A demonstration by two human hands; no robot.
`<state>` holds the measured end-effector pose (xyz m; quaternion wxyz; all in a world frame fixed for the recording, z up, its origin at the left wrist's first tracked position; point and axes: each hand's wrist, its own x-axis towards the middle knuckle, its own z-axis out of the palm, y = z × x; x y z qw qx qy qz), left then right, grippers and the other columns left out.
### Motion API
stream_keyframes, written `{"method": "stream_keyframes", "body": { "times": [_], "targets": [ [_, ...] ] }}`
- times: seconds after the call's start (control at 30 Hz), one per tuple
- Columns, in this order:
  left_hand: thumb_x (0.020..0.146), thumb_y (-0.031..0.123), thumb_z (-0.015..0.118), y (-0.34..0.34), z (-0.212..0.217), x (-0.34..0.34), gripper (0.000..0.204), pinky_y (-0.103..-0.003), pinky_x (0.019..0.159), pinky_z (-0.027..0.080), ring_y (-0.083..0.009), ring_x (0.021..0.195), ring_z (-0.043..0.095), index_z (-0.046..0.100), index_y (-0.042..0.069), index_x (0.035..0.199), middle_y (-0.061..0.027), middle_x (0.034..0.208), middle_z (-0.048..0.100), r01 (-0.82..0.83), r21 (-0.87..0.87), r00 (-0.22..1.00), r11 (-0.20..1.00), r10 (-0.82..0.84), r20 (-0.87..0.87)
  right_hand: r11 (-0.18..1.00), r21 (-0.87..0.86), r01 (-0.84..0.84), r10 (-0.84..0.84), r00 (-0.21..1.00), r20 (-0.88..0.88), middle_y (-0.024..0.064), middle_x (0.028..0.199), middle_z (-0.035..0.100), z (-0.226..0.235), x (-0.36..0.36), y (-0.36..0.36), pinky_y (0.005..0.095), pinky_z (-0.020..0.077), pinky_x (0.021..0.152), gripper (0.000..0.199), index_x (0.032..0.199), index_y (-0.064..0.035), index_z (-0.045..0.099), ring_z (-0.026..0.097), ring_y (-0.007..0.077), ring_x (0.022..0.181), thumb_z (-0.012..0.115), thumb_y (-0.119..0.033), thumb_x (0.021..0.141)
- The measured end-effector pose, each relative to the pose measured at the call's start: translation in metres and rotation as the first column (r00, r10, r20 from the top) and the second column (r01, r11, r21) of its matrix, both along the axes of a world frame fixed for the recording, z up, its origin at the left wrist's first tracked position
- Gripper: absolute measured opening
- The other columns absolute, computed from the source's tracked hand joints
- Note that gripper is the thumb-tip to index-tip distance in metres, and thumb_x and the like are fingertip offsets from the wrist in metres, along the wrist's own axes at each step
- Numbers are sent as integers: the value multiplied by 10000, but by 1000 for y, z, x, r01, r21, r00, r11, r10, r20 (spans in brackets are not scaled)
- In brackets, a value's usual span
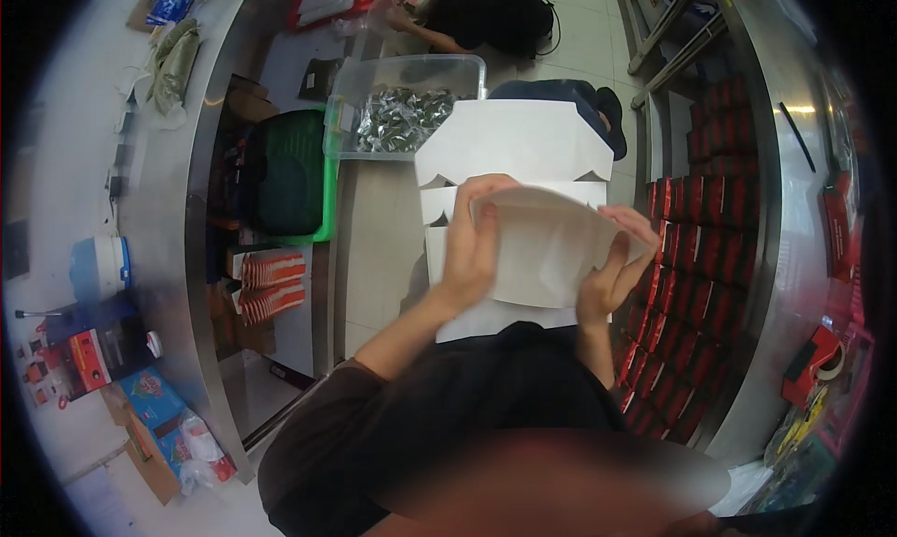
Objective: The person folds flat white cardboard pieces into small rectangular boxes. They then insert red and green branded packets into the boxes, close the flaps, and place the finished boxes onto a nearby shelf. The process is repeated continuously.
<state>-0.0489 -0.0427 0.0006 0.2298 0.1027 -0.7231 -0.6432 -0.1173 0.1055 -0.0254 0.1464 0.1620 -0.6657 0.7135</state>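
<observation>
White card (549,252) bows between the left hand (470,247), which pinches its left edge, and the right hand (607,280), pinching its right edge, over a larger white cardboard sheet (514,140).

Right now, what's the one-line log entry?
left hand: holding bent white card | right hand: holding same card | beyond: clear bin, small packets

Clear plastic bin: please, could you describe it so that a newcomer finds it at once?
Start from the white cardboard mid-picture. At its upper left sits the clear plastic bin. Its see-through walls and shiny packets distinguish it from the green-rimmed container.
</observation>
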Motion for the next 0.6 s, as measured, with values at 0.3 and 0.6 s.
{"method": "stream_keyframes", "body": {
  "times": [0.3, 0.6],
  "targets": [
    [807, -176, 424, -22, 21, -10, 398, -350, 936, 408, -303, 1052, 518, 497, 17, 1147, -160, 1097, 499, 84, -488, 996, 869, -52, 78, 930, 367, 39, -35, 999, -17, 112, 1115, 513, 10, -14, 35, 332, 393, 963, 255, 1176, 19, 531, 502, 215, 1072, 466, -167, 1015],
    [1000, 199, 455, -30, 9, 39, 414, -402, 1033, 420, -336, 1262, 519, 498, 73, 1392, -185, 1375, 517, 363, -106, 876, 926, -300, 378, 907, 222, -358, 201, 831, 519, 194, 1411, 468, 3, 15, 71, 371, 313, 1117, 578, 1451, -33, 412, 443, 284, 1338, 411, -373, 984]
  ]
}}
